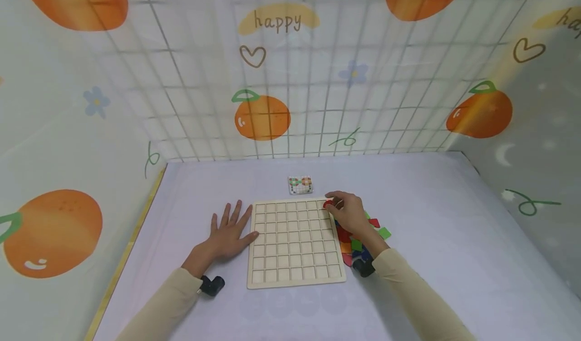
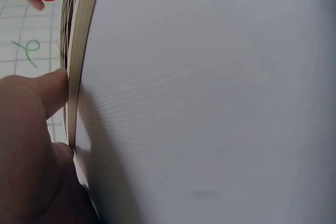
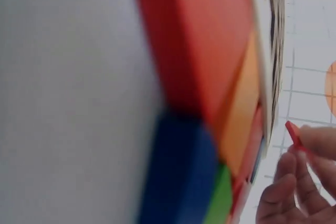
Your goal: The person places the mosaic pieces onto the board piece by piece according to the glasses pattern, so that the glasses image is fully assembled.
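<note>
A square wooden board (image 1: 296, 245) with a grid of shallow square cells lies flat on the table. Beside its left edge my left hand (image 1: 229, 237) rests with spread fingers, the thumb and index fingertip at the rim. In the left wrist view the thumb (image 2: 52, 90) meets the board's side (image 2: 79, 40). Over the far right corner, my right hand (image 1: 350, 212) pinches a small red piece (image 1: 328, 204) between thumb and fingers. The right wrist view shows that red piece (image 3: 294, 134) held tilted at the fingertips.
Loose coloured pieces lie heaped along the board's right side, among them orange (image 1: 346, 248), green (image 1: 384, 233) and blue (image 1: 365, 255) ones, partly under the right wrist. Behind the board sits a small card (image 1: 300, 185) with a coloured pattern. A patterned curtain (image 1: 204, 78) stands behind the table.
</note>
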Motion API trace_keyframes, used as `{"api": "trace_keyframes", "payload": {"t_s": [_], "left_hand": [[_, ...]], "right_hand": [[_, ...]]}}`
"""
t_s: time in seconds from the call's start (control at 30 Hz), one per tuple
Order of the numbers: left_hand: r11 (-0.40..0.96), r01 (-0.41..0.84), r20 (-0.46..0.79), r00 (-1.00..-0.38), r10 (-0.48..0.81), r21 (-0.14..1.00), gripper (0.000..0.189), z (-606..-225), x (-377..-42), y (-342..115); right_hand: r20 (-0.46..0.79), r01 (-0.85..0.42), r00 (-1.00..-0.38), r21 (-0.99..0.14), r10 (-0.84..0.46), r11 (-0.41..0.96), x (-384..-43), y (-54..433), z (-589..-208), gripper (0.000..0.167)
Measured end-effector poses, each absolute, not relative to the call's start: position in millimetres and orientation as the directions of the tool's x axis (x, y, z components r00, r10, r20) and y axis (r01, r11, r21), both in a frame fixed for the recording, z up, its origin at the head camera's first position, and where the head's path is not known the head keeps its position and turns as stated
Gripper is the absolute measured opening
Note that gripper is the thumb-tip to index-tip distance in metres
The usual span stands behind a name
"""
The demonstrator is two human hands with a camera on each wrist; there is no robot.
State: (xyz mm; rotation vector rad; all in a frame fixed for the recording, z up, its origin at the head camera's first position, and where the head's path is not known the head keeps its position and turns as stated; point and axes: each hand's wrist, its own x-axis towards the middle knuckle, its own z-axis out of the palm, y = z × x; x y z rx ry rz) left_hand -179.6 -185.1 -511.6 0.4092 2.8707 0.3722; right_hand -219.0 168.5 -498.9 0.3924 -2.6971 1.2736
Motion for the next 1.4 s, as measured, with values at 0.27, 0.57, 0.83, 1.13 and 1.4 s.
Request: {"api": "trace_keyframes", "payload": {"t_s": [0.27,0.57,0.83,1.13,1.4], "left_hand": [[0.901,0.318,-0.173,-0.91,0.377,0.293,0.09,-504.4,-170.6,-190.3],[0.885,0.371,-0.161,-0.891,0.425,0.282,0.094,-503.6,-162.9,-194.2],[0.883,0.376,-0.145,-0.893,0.426,0.281,0.099,-508.3,-160.8,-195.3],[0.885,0.382,-0.134,-0.894,0.427,0.268,0.102,-512.7,-159.2,-199.0],[0.877,0.388,-0.125,-0.892,0.435,0.282,0.101,-509.0,-159.2,-198.6]], "right_hand": [[0.16,-0.149,-0.986,-0.79,-0.033,0.595,-215.5,158.8,-501.8,0.005],[0.137,-0.084,-0.99,-0.786,0.041,0.612,-212.6,156.3,-497.4,0.009],[0.056,-0.028,-0.998,-0.709,0.018,0.705,-208.0,154.6,-493.9,0.014],[0.018,-0.088,-0.995,-0.648,-0.101,0.756,-208.6,156.2,-489.9,0.009],[-0.015,-0.112,-0.987,-0.647,-0.159,0.754,-213.3,178.2,-479.3,0.017]]}}
